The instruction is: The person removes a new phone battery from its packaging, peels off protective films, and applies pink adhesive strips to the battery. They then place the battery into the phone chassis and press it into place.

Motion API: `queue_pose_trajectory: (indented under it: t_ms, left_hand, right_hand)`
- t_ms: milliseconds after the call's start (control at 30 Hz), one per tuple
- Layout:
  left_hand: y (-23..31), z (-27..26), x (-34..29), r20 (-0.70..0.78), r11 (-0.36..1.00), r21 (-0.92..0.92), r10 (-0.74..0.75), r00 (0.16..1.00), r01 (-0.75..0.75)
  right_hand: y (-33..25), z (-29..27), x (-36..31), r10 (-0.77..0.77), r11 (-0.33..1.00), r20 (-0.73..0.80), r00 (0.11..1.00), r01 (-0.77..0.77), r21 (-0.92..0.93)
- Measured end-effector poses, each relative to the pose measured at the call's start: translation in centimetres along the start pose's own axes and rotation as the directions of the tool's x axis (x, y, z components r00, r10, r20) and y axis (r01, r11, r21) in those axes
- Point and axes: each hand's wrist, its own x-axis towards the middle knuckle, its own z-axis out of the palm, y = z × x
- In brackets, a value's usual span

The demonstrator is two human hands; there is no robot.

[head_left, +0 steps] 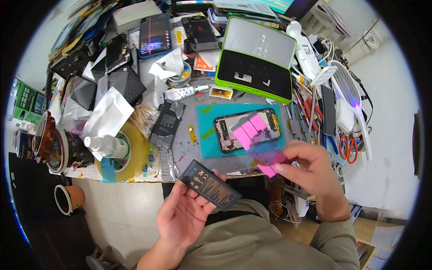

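A black phone battery (210,185) with orange print rests tilted across the fingers of my left hand (183,211), just in front of the table edge. Between the thumb and fingers of my right hand (308,168) is a strip of pink adhesive pieces on clear film (252,131). The strip slants up and left, over an opened phone (225,128) that lies on a teal mat (209,148), and hides part of it. Metal and board parts show inside the phone's frame.
An open green case (218,74) stands behind the mat. Another battery (167,123) lies left of it. Tape rolls (135,164), a white bottle (108,146) and phone parts crowd the left. Tools, orange scissors (348,147) and a white racket (348,90) fill the right.
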Motion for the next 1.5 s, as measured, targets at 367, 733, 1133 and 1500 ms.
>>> queue_pose_trajectory:
  t_ms: [367,733,1133,1500]
  left_hand:
    - [-2.9,0.8,1.2,0.013,0.994,0.106,-0.024,1.000,0.023]
    - [-3.5,-1.1,1.1,0.047,0.995,-0.095,-0.020,0.999,0.024]
    - [-3.9,0.3,1.8,-0.018,0.991,-0.131,-0.017,1.000,0.014]
    - [-4.5,1.2,1.7,-0.022,0.973,0.225,0.061,0.998,-0.055]
  right_hand:
    - [2.0,-0.8,-5.1,-0.001,1.000,0.024,1.000,0.001,0.006]
    - [1.3,0.8,-4.1,0.325,0.778,0.139,0.935,-0.348,0.522]
    - [2.5,5.0,-5.3,0.305,0.732,0.063,0.950,-0.276,0.623]
    - [4.3,8.1,-5.2,0.024,0.983,-0.250,0.968,0.023,0.180]
